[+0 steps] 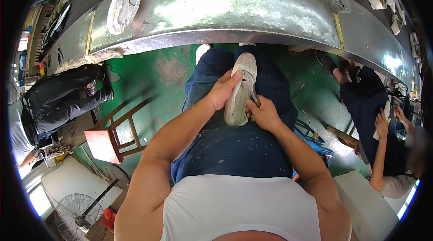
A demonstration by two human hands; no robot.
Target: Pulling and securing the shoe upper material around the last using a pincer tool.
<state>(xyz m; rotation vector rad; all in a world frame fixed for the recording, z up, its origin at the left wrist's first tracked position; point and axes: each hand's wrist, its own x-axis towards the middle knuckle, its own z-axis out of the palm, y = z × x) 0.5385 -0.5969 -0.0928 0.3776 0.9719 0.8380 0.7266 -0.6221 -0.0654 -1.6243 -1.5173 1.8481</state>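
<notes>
A pale grey-white shoe lies lengthwise over my lap, its stitched toe pointing away from me. My left hand grips its left side near the middle, with the thumb pressed on top. At its right side my right hand is closed round a slim hand tool. The tool's narrow metal end runs up along the shoe's opening; its exact kind is hard to make out, and my fingers hide most of the handle.
Ahead runs a metal-topped bench with a white shoe upper and a clear cup on it. To the left stand a wooden stool and a wire fan. Co-workers sit on both sides; the right one's hand holds a pale piece.
</notes>
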